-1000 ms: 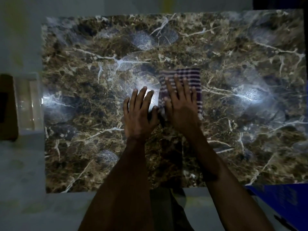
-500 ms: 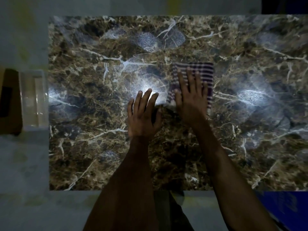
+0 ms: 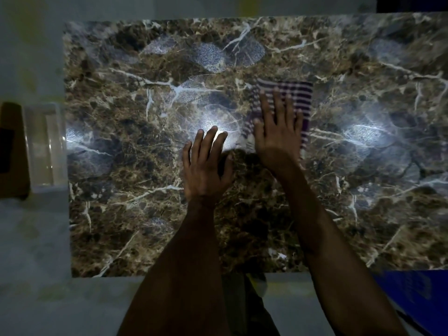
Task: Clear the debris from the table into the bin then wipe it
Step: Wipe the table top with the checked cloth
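Nearest me, both my forearms reach out over the near edge of the marble-patterned table (image 3: 126, 214), which runs straight across below my elbows, with pale floor (image 3: 36, 299) showing in front of it and a blue object (image 3: 417, 294) poking in at the corner under my right arm; I cannot make out what it is. My left hand (image 3: 206, 166) lies flat on the bare tabletop, fingers straight and slightly spread, holding nothing, its fingertips at the edge of a bright glare of reflected light. Just beside it, thumb almost to thumb, my right hand (image 3: 278, 134) presses flat with splayed fingers on the striped cloth (image 3: 298, 95), a purple-and-white piece spread under my palm and showing beyond my fingertips and along the outer side of the hand. Left of my left hand the surface is open all the way to the table's left edge, and right of my right hand it is open to where the picture cuts off; beyond the cloth there is also bare marble up to the far edge. Off the left edge, level with my left hand, stands a pale, translucent bin (image 3: 46, 146) touching or nearly touching the table's side, with a dark brown object (image 3: 14, 151) behind it. Past the far edge I see only a dim pale wall or floor (image 3: 169, 6). The light is low and I can read no writing or label anywhere.
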Tool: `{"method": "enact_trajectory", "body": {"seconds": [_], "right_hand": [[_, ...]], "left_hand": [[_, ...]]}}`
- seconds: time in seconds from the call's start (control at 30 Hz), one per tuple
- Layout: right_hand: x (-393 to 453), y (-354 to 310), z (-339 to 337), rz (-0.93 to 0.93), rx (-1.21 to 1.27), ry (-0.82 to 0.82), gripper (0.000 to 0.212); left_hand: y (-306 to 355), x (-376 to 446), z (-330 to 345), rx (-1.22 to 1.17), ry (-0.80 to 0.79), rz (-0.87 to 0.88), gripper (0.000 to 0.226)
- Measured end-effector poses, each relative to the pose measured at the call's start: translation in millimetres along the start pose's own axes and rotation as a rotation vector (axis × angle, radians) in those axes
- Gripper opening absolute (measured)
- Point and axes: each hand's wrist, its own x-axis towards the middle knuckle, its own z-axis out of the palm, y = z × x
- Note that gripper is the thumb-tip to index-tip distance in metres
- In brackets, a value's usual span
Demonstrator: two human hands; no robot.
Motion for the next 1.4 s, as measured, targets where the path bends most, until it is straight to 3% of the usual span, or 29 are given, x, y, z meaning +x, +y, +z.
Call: {"method": "enact_trajectory", "body": {"seconds": [0.17,0.3,0.5,0.67,0.8,0.93,1.07,1.27,1.4], "right_hand": [[-38,-14,7,-0.257,-0.01,-0.035,0.056],[-74,19,-4,-0.192,0.012,-0.057,0.058],[-14,5,-2,-0.061,0.054,-0.009,0.058],[-5,-4,7,-0.186,0.037,-0.018,0.058],[-54,17,7,-0.38,-0.029,-0.081,0.058],[-57,35,2,-0.265,0.008,-0.07,0.057],[-23,4,6,-0.094,0.043,-0.02,0.059],[-72,-3,10,-0.343,-0.008,-0.079,0.058],[-64,28,1,-0.236,0.005,-0.071,0.058]], "left_hand": [[-2,-1,1,0.003,-0.003,0.009,0.053],[-2,0,0,-0.013,0.013,0.005,0.052],[-3,-3,3,0.001,0.019,0.014,0.052],[-4,-6,7,0.008,0.097,0.049,0.049],[-3,-8,7,-0.036,0.025,0.006,0.051],[-5,-7,7,-0.005,0.004,0.009,0.047],[-5,-7,7,0.02,0.003,0.017,0.045],[-5,4,1,0.104,0.009,0.054,0.045],[-12,52,-12,0.071,-0.02,0.112,0.033]]}}
